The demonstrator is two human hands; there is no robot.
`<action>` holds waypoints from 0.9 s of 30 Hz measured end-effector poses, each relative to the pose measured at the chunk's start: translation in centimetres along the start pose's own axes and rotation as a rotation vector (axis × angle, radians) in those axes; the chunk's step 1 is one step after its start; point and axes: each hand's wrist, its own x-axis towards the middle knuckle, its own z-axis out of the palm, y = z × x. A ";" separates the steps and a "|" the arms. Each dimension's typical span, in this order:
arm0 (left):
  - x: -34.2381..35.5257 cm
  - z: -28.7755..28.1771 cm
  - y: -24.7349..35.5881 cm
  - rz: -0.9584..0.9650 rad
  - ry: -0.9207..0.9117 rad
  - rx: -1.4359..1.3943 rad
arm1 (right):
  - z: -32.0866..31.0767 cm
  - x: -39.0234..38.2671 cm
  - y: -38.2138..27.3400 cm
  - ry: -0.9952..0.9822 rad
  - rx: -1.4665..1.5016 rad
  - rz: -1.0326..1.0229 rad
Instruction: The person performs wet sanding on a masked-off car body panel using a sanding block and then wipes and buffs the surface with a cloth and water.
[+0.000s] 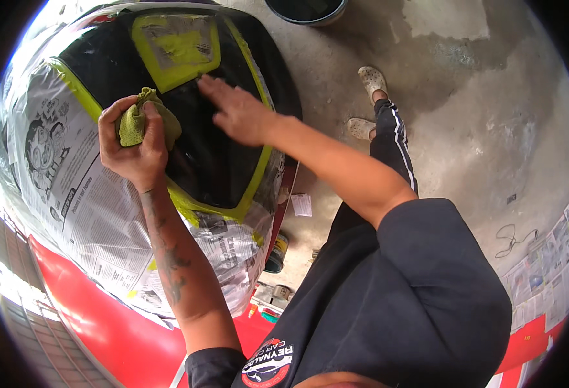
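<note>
My left hand (pixel 143 149) grips a bunched yellow-green cloth (pixel 131 127), fingers and thumb wrapped round it. It is held over the left part of a glossy black car panel (pixel 210 171). Farther right, my right hand (pixel 240 111) reaches across the same panel, fingers stretched out and holding nothing. Its fingertips are at the black surface near a taped patch (pixel 180 48); whether they touch cannot be made out. Bright yellow-green masking tape (pixel 223 210) edges the black area. Newspaper (pixel 87 187) covers the bodywork around it.
Red bodywork (pixel 113 336) shows below the newspaper. A dark bucket (pixel 307 11) stands on the concrete floor (pixel 459 129) at the far side. A small tin (pixel 277 252) and a paper slip (pixel 302 205) lie near the car. Newspaper sheets (pixel 543 278) and a thin cord (pixel 514 240) are at right.
</note>
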 end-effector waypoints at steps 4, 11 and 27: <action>-0.2 -0.2 0.1 -0.040 0.024 -0.058 | -0.6 -8.0 -5.6 -0.126 -0.047 -0.106; 0.1 0.0 0.4 -0.028 0.010 -0.062 | -0.9 -2.0 -5.3 -0.043 -0.011 -0.162; -0.3 -0.2 -0.4 -0.032 -0.012 -0.065 | -0.4 -1.3 -5.5 -0.056 -0.085 -0.156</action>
